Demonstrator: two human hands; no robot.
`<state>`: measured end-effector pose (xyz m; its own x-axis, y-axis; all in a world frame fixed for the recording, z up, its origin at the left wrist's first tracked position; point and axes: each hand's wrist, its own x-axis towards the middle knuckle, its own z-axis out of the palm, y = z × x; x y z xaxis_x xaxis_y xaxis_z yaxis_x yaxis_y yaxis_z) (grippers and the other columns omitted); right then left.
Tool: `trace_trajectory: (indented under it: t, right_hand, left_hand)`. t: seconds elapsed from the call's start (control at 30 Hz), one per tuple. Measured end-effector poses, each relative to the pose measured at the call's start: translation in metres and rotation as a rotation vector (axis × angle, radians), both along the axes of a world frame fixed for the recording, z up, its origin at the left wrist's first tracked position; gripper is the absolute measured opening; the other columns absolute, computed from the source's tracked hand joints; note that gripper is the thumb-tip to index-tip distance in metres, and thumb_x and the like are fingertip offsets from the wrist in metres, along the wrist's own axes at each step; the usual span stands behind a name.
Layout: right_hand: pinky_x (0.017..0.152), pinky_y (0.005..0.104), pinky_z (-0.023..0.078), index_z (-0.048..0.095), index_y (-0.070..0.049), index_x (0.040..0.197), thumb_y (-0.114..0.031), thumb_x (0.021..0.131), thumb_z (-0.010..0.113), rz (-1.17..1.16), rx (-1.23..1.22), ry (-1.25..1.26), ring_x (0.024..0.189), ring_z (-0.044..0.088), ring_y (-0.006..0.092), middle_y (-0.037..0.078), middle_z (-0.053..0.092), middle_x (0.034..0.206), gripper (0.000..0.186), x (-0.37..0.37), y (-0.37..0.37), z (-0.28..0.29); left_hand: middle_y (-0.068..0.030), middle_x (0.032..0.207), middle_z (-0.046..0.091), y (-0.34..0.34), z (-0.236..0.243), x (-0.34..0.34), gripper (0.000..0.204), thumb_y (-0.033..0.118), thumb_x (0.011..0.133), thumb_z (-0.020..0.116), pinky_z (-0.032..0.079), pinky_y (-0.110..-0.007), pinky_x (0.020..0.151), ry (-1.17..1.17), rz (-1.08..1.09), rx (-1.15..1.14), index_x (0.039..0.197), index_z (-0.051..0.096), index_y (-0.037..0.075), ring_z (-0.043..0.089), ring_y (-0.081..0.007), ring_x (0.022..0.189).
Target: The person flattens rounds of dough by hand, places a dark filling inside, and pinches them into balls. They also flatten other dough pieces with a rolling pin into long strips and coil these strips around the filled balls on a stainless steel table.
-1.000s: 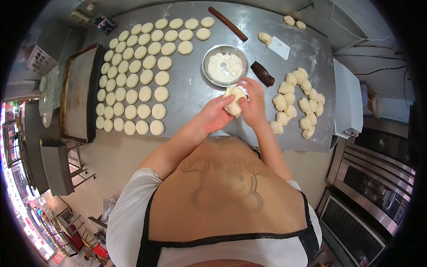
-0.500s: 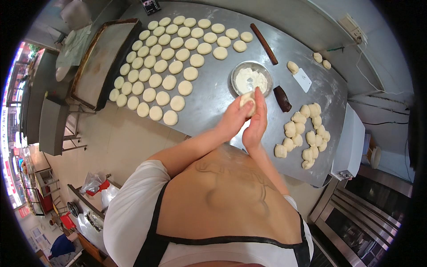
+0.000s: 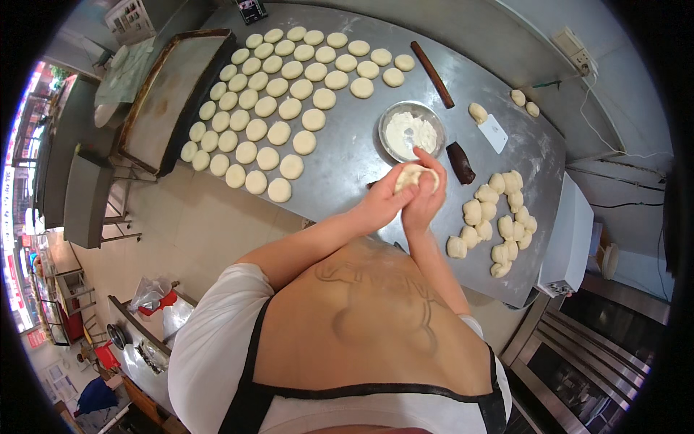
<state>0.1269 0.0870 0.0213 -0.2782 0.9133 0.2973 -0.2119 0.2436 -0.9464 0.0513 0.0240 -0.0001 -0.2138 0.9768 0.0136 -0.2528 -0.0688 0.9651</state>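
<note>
Between my two hands, in front of me over the metal table (image 3: pixel 345 163), is a piece of pale dough (image 3: pixel 412 174), bent into a cup shape. My left hand (image 3: pixel 383 201) has its fingers closed on the dough's left side. Curled round the right side of the same dough is my right hand (image 3: pixel 423 202), its fingertips at the far rim. Whether anything lies inside the dough is hidden. Just beyond the hands stands a metal bowl (image 3: pixel 384 145) of white flour (image 3: pixel 410 134). A dark brown block (image 3: pixel 460 163) lies right of the bowl. By my left hand a small dark bit (image 3: pixel 371 185) shows.
Rows of flat dough rounds (image 3: pixel 279 133) cover the table's left part. Several dough lumps (image 3: pixel 472 212) sit to the right. A rolling pin (image 3: pixel 432 74) and a white scraper (image 3: pixel 493 134) lie farther back. A large baking tray (image 3: pixel 170 101) stands at the left end.
My hands have drawn slightly nearer with the dough. It has gone from a rounded piece to an open cup shape, and my right fingers have curled round it.
</note>
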Motion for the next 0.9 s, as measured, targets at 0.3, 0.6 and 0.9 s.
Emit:
trace_trajectory:
  t: [0.3, 0.6, 0.9]
  right_hand:
    - [0.102, 0.0438, 0.042, 0.071, 0.001, 0.095, -0.017, 0.099, 0.037, 0.145, 0.531, -0.489, 0.110, 0.065, 0.0329, 0.015, 0.070, 0.109, 0.039, 0.009, 0.012, -0.020]
    - [0.105, 0.0455, 0.036, 0.064, -0.004, 0.081, -0.014, 0.093, 0.046, 0.085, 0.604, -0.566, 0.087, 0.066, 0.0254, 0.007, 0.071, 0.090, 0.024, 0.015, 0.007, -0.048]
    - [0.110, 0.0450, 0.035, 0.059, 0.002, 0.125, -0.015, 0.099, 0.038, 0.152, 0.424, -0.329, 0.106, 0.067, 0.0274, 0.015, 0.072, 0.097, 0.037, -0.007, -0.009, -0.009]
  left_hand:
    - [-0.0080, 0.136, 0.050, -0.007, 0.006, 0.006, 0.041, 0.022, 0.104, 0.036, 0.043, -0.037, 0.105, -0.649, 0.123, -0.267, 0.141, 0.041, 0.007, 0.049, -0.0198, 0.128]
    - [-0.0111, 0.152, 0.031, -0.011, 0.024, 0.007, 0.062, 0.037, 0.107, 0.033, 0.033, -0.038, 0.112, -0.555, 0.085, -0.426, 0.155, 0.003, 0.012, 0.034, -0.0222, 0.139]
    - [-0.0091, 0.128, 0.056, -0.015, -0.008, -0.007, 0.044, 0.031, 0.106, 0.043, 0.047, -0.031, 0.099, -0.458, 0.121, -0.327, 0.136, 0.044, -0.001, 0.056, -0.0178, 0.117]
